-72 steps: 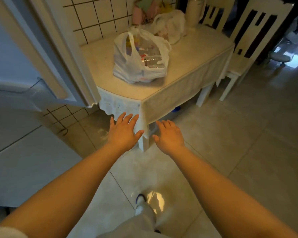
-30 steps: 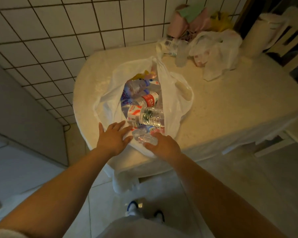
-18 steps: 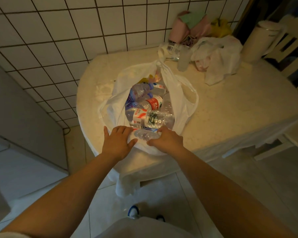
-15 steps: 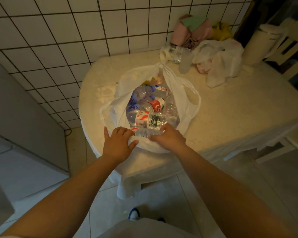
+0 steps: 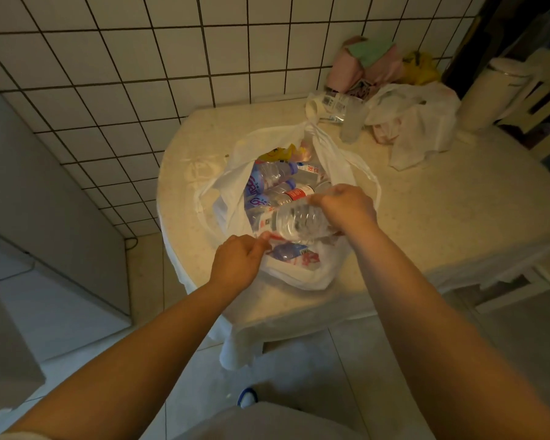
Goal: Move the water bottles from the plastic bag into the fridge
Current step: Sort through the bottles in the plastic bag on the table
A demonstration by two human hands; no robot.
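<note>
The table (image 5: 442,217) carries the white plastic bag (image 5: 235,173) at its near left corner, mouth open, water bottles (image 5: 273,182) heaped inside. Half a second ago both hands lay at the bag's near rim on a low bottle; now a clear bottle (image 5: 296,222) lies crosswise, raised above the heap. The right hand (image 5: 346,206) curls around its right end from above. The left hand (image 5: 238,265), fingers tightly curled, sits at the bottle's left end by the near rim; whether it pinches bottle or plastic, I cannot tell.
</note>
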